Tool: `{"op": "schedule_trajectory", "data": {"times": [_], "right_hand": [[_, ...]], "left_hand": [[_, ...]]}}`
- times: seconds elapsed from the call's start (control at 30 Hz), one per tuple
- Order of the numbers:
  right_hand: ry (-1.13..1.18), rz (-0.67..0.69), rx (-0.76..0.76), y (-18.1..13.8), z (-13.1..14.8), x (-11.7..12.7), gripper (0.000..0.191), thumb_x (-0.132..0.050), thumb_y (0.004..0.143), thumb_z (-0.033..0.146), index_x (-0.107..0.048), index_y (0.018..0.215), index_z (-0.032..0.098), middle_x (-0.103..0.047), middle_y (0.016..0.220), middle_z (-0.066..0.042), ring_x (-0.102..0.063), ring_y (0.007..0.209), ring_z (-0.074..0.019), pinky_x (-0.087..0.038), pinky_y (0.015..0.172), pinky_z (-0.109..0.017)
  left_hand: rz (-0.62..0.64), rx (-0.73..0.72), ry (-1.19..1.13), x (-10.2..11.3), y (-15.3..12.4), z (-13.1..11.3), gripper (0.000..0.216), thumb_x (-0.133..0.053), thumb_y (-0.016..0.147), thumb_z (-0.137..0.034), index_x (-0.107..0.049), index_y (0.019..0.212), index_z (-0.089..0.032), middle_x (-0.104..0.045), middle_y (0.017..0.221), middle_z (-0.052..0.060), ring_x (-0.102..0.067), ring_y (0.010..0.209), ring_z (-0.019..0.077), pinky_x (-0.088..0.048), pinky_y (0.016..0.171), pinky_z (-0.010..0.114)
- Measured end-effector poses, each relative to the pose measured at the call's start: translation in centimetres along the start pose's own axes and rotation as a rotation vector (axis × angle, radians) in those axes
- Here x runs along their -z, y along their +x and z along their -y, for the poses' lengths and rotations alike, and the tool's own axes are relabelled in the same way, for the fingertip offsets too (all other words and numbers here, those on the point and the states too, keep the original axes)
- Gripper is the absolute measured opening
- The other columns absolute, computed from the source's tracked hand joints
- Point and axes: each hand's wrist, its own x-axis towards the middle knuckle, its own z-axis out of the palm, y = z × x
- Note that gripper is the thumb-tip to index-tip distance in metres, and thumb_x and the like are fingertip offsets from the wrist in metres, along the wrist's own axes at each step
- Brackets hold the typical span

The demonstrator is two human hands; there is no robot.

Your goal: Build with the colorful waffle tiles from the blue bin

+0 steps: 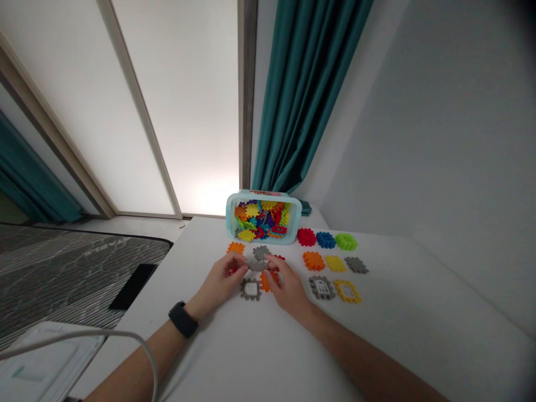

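Between my two hands is a grey toothed plastic building tile, its edges pinched by the fingers of my left hand and my right hand. Just behind it lies another grey tile. An orange tile rests beyond my left fingers, and a second orange tile is partly covered by my right hand. Nearer to me is a grey window-frame tile. Bits of red tile show beside both hands, mostly hidden by the fingers.
A light-blue tub full of mixed tiles stands at the back of the white table. To the right, rows of tiles include a red stack, a blue stack and a yellow window tile. A white cable crosses the lower left.
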Motion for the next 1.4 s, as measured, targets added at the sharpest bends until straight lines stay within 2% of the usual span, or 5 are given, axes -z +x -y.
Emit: {"op": "schedule_trajectory", "data": {"times": [0.17, 0.33, 1.03, 1.23, 1.4], "right_hand": [[0.018, 0.056, -0.043, -0.1, -0.1, 0.1, 0.032, -0.052, 0.095, 0.024, -0.059, 0.127, 0.025, -0.072, 0.097, -0.005, -0.07, 0.089, -0.0209, -0.059, 0.084, -0.037], [0.007, 0.11, -0.017, 0.0, -0.1, -0.1, 0.041, -0.055, 0.093, 0.022, -0.053, 0.134, 0.024, -0.068, 0.119, -0.01, -0.067, 0.105, -0.0235, -0.057, 0.094, -0.042], [0.02, 0.213, 0.107, 0.2, 0.0, 0.2, 0.049, -0.053, 0.096, 0.017, -0.043, 0.144, 0.025, -0.052, 0.146, -0.013, -0.048, 0.139, -0.0242, -0.042, 0.116, -0.051], [0.001, 0.146, 0.115, 0.1, 0.0, 0.0, 0.05, -0.061, 0.091, 0.018, -0.049, 0.138, 0.025, -0.057, 0.135, -0.012, -0.055, 0.128, -0.026, -0.05, 0.109, -0.049], [-0.015, 0.093, 0.106, 0.0, 0.3, 0.0, 0.051, -0.063, 0.087, 0.017, -0.05, 0.136, 0.024, -0.059, 0.129, -0.012, -0.058, 0.122, -0.0264, -0.053, 0.105, -0.047]], "left_hand": [[-0.01, 0.036, -0.094, -0.3, 0.2, -0.5, 0.023, -0.071, 0.083, -0.035, -0.064, 0.095, -0.017, -0.061, 0.075, -0.001, -0.056, 0.07, 0.0137, -0.045, 0.067, 0.026], [-0.022, 0.135, -0.201, 0.0, 0.2, -1.1, 0.032, -0.075, 0.08, -0.041, -0.063, 0.095, -0.017, -0.061, 0.072, -0.002, -0.054, 0.063, 0.0113, -0.042, 0.061, 0.023], [0.048, 0.24, -0.273, 0.4, 0.1, -1.2, 0.04, -0.078, 0.078, -0.046, -0.061, 0.098, -0.016, -0.064, 0.069, -0.002, -0.058, 0.061, 0.012, -0.038, 0.059, 0.023], [0.089, 0.107, -0.103, 0.4, 0.0, -0.6, 0.035, -0.068, 0.087, -0.045, -0.062, 0.105, -0.016, -0.062, 0.074, 0.0, -0.059, 0.066, 0.0143, -0.046, 0.064, 0.028], [0.096, -0.221, 0.346, 1.1, -0.2, -0.6, 0.045, -0.073, 0.083, -0.029, -0.06, 0.125, -0.021, -0.066, 0.114, 0.01, -0.063, 0.103, 0.0247, -0.051, 0.094, 0.041]]}}
